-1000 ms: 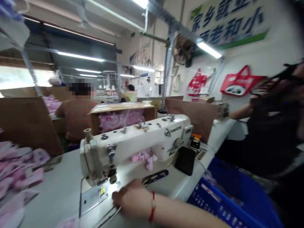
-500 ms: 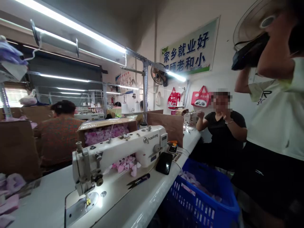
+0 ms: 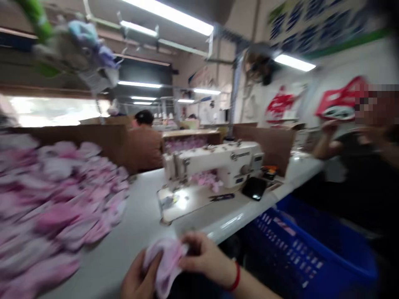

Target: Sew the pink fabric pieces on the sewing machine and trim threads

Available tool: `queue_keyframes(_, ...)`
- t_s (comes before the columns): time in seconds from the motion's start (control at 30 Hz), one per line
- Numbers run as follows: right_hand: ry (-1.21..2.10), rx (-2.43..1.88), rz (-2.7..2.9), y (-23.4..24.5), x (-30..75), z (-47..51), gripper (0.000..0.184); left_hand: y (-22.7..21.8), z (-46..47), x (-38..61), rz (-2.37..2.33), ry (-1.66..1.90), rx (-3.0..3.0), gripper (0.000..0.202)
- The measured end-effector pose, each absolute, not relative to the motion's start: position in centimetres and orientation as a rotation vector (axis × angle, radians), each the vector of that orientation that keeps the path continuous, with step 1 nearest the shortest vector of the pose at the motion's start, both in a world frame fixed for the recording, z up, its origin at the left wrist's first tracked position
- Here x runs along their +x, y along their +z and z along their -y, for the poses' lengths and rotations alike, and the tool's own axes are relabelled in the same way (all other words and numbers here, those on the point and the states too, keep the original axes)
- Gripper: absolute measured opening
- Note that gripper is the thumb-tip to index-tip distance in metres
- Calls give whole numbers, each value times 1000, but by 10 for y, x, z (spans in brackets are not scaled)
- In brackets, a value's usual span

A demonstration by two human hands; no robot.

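Note:
A soft pink fabric piece (image 3: 165, 265) hangs between my hands at the bottom of the view, blurred by motion. My left hand (image 3: 139, 276) pinches its left side. My right hand (image 3: 202, 259), with a red string on the wrist, grips its upper right edge. A large heap of similar pink fabric pieces (image 3: 56, 199) lies on the white work table (image 3: 137, 207) to the left of my hands. The white sewing machine (image 3: 215, 162) stands further ahead, out of reach of neither hand's contact.
A blue plastic basket (image 3: 299, 249) sits below the table's right edge. Black thread snips (image 3: 222, 197) and a black phone (image 3: 254, 188) lie by the machine. A cardboard box of pink pieces (image 3: 190, 141) stands behind it. A co-worker (image 3: 352, 166) sits at the right; another person (image 3: 145, 145) sits ahead.
My view has swung left, bringing the pink heap into sight. My right hand has left the sewing machine's plate, and both hands now hold a pink fabric piece near the table's edge.

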State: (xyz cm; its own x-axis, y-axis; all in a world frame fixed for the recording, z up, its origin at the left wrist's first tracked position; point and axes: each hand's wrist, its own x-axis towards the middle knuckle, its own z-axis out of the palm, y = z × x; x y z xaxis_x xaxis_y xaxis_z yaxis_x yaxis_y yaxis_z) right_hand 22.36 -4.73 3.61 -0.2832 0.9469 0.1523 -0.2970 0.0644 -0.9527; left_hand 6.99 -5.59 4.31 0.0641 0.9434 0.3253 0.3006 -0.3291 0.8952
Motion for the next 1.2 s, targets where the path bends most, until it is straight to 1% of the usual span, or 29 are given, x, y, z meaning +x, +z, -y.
queue_keyframes(0.07, 1532, -709, 1191, 41, 227, 56, 35, 49, 69, 70, -1130, 1340, 1342, 21)
queue_keyframes(0.17, 1615, -675, 1109, 46, 235, 62, 25, 57, 76, 78, -840, 1379, 1149, 27)
queue_keyframes(0.3, 1647, -686, 1045, 50, 241, 69, 25, 63, 81, 83, -692, 1415, 960, 24)
queue_keyframes(0.4, 1661, -686, 1029, 52, 241, 72, 25, 64, 85, 82, -653, 1401, 850, 20)
queue_keyframes(0.67, 1721, -648, 960, 51, 243, 62, 23, 64, 74, 82, -682, 1465, 572, 25)
queue_keyframes(0.9, 1543, -762, 909, 53, 231, 66, 28, 59, 68, 89, -707, 1505, 498, 26)
queue_keyframes(1.0, 1572, -773, 862, 54, 228, 64, 19, 60, 70, 92, -702, 1461, 499, 26)
queue_keyframes(1.2, 1734, -684, 709, 50, 233, 58, 23, 63, 75, 87, -734, 1384, 561, 28)
